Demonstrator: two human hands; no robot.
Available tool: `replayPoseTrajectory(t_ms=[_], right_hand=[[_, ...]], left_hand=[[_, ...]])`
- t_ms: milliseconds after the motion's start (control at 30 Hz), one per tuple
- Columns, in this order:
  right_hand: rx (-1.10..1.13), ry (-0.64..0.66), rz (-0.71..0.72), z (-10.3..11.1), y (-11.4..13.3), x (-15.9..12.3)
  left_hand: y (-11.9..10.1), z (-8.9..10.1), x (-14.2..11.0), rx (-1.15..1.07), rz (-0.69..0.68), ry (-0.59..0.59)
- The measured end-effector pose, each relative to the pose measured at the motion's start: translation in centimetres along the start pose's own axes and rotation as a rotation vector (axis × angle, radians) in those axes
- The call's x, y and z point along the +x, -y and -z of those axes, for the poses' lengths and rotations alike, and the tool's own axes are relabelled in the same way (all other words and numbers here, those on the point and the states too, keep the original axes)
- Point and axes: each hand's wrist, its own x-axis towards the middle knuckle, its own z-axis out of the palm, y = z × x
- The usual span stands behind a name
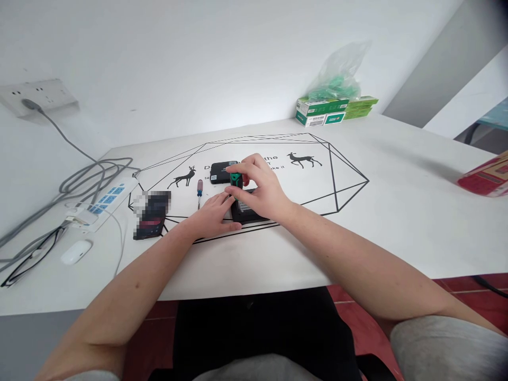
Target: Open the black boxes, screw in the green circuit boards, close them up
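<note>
My right hand is closed round a small green and black block, held upright over a flat black device on the white table. My left hand rests beside that device with its fingers curled against its left edge, touching the table. A second black box lies just behind the hands. A small screwdriver with a red and blue handle lies to the left of my left hand.
A blurred dark phone-like object lies further left. A power strip with grey cables, a white mouse and glasses sit at the left edge. Green boxes and a plastic bag stand at the back; a red box at far right.
</note>
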Motion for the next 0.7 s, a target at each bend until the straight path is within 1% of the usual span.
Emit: replayPoseTrajectory(t_ms=[267, 500, 600, 700], right_hand=[[0.047, 0.076, -0.045, 0.53, 0.61, -0.14], [0.011, 0.028, -0.062, 0.13, 0.19, 0.07], [0.013, 0.025, -0.093, 0.14, 0.22, -0.12], [0.094, 0.056, -0.127, 0.38, 0.44, -0.26]], left_hand=[[0.01, 0.0, -0.04, 0.032, 0.051, 0.024], [-0.05, 0.04, 0.05, 0.0, -0.004, 0.002], [-0.07, 0.05, 0.02, -0.003, 0.017, 0.002], [-0.09, 0.06, -0.03, 0.011, 0.057, 0.026]])
